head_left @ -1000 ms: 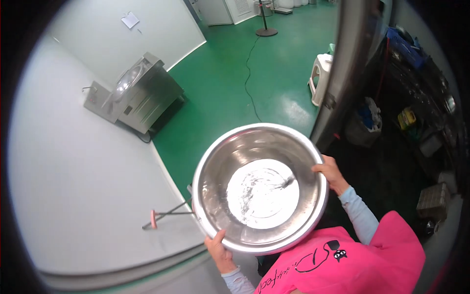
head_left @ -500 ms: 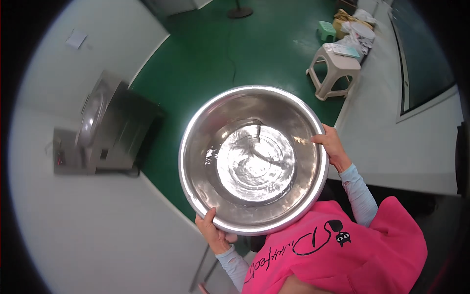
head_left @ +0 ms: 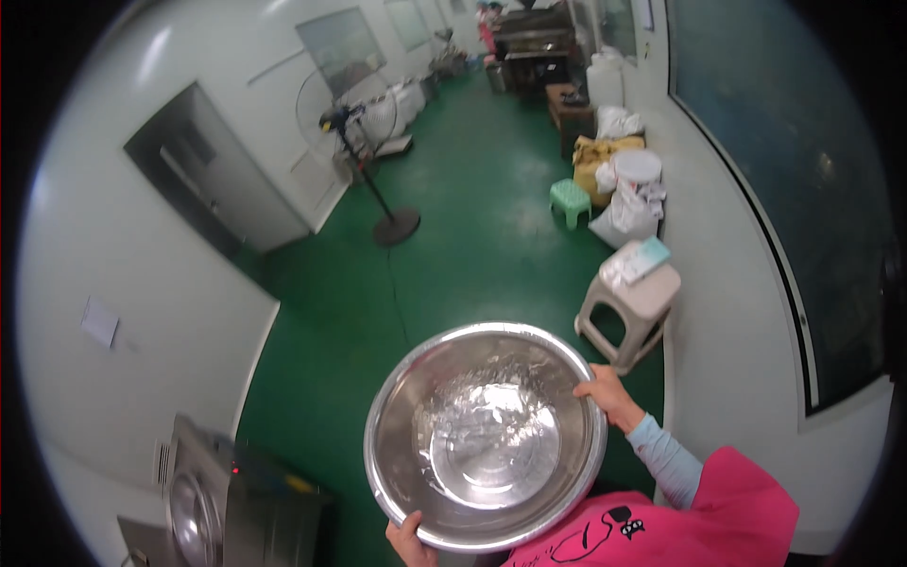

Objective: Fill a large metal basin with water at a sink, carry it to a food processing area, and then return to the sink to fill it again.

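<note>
I carry a large round stainless steel basin in front of my body, over a pink apron. Shiny liquid moves in the bottom of it. My left hand grips the rim at the lower left, thumb inside and fingers hidden below. My right hand grips the rim at the upper right in the same way, its pale blue sleeve behind it.
A standing fan, a beige stool, a green stool, sacks and dark machinery line the green corridor. A steel appliance stands lower left. A person in pink is at the far end.
My view has swung round and lifted from the doorway to look along the corridor. The appliance slid to the lower left of the picture. Both hands still hold the basin.
</note>
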Action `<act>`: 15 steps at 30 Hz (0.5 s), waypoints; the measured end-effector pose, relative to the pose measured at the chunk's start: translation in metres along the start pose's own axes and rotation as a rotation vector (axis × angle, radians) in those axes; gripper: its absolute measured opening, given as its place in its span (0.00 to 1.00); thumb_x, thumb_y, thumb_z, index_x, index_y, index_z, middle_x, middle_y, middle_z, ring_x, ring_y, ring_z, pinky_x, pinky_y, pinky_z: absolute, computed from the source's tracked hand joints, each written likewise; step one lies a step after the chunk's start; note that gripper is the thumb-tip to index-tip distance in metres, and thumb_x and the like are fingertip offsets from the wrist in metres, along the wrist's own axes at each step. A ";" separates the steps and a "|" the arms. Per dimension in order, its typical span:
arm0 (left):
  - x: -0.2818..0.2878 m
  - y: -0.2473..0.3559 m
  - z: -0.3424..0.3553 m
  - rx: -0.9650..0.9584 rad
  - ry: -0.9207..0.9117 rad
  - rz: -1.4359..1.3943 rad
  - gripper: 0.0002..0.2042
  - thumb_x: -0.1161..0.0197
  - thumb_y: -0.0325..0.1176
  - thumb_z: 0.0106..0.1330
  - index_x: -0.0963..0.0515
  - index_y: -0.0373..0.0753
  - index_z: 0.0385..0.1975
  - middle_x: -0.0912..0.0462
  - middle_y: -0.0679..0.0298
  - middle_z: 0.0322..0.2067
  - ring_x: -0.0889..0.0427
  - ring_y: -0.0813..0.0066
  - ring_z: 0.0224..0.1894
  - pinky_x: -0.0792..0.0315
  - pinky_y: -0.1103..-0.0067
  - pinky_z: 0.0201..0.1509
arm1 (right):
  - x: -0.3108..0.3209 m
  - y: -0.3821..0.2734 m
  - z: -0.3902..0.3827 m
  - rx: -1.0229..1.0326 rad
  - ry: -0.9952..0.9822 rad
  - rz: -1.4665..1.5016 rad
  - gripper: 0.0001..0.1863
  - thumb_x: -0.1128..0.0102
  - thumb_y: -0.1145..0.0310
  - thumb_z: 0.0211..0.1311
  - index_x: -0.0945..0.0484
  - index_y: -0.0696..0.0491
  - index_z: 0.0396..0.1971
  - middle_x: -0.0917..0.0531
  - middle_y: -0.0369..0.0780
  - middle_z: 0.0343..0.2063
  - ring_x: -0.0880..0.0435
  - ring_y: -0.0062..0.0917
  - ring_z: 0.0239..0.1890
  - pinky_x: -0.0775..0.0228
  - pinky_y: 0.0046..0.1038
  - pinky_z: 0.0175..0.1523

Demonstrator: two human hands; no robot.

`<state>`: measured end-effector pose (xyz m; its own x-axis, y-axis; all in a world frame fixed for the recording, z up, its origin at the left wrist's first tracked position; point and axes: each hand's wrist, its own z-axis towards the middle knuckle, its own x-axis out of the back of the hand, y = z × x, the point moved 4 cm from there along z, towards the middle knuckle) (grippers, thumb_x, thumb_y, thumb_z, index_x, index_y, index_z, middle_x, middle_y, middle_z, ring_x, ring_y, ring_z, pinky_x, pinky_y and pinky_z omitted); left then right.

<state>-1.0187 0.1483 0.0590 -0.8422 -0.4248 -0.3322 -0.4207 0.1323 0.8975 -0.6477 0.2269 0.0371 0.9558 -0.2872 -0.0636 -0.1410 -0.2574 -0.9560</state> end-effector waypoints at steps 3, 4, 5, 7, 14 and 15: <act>-0.059 0.007 0.089 0.040 -0.077 0.023 0.19 0.50 0.19 0.41 0.35 0.24 0.38 0.27 0.52 0.32 0.26 0.65 0.31 0.31 0.76 0.38 | -0.003 -0.016 0.069 -0.021 0.069 0.014 0.14 0.48 0.79 0.34 0.28 0.62 0.29 0.25 0.37 0.22 0.28 0.19 0.24 0.36 0.21 0.30; -0.077 0.005 0.118 0.034 -0.103 0.017 0.19 0.50 0.19 0.41 0.35 0.24 0.38 0.27 0.52 0.32 0.26 0.65 0.31 0.31 0.76 0.38 | -0.006 -0.024 0.084 -0.001 0.086 0.019 0.14 0.48 0.79 0.34 0.28 0.62 0.29 0.25 0.37 0.22 0.28 0.19 0.24 0.36 0.21 0.30; -0.090 -0.002 0.146 0.061 -0.119 0.041 0.19 0.50 0.19 0.41 0.35 0.23 0.38 0.27 0.52 0.32 0.26 0.64 0.32 0.31 0.76 0.38 | -0.006 -0.032 0.096 0.026 0.126 0.093 0.14 0.48 0.80 0.34 0.28 0.62 0.29 0.25 0.37 0.22 0.28 0.20 0.24 0.36 0.21 0.30; -0.127 -0.007 0.215 0.127 -0.193 0.059 0.18 0.51 0.18 0.41 0.35 0.22 0.37 0.28 0.51 0.32 0.26 0.63 0.32 0.31 0.75 0.37 | 0.005 -0.041 0.151 0.084 0.187 0.119 0.16 0.49 0.80 0.34 0.28 0.63 0.31 0.25 0.38 0.23 0.27 0.20 0.23 0.35 0.21 0.30; -0.306 0.003 0.366 0.265 -0.359 0.105 0.17 0.48 0.17 0.42 0.34 0.23 0.37 0.27 0.53 0.29 0.25 0.67 0.29 0.31 0.77 0.34 | 0.037 -0.122 0.282 0.096 0.414 0.214 0.16 0.50 0.79 0.34 0.29 0.64 0.30 0.25 0.39 0.21 0.26 0.20 0.22 0.35 0.19 0.27; -0.327 0.000 0.388 0.269 -0.367 0.113 0.17 0.48 0.17 0.42 0.34 0.23 0.37 0.27 0.53 0.29 0.25 0.67 0.29 0.31 0.77 0.34 | 0.044 -0.125 0.307 0.101 0.416 0.210 0.17 0.50 0.80 0.34 0.29 0.64 0.32 0.25 0.40 0.22 0.26 0.21 0.22 0.34 0.20 0.27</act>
<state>-0.8742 0.6351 0.0552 -0.9310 -0.0557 -0.3608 -0.3511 0.4074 0.8430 -0.5090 0.5303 0.0661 0.7216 -0.6740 -0.1580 -0.2745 -0.0691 -0.9591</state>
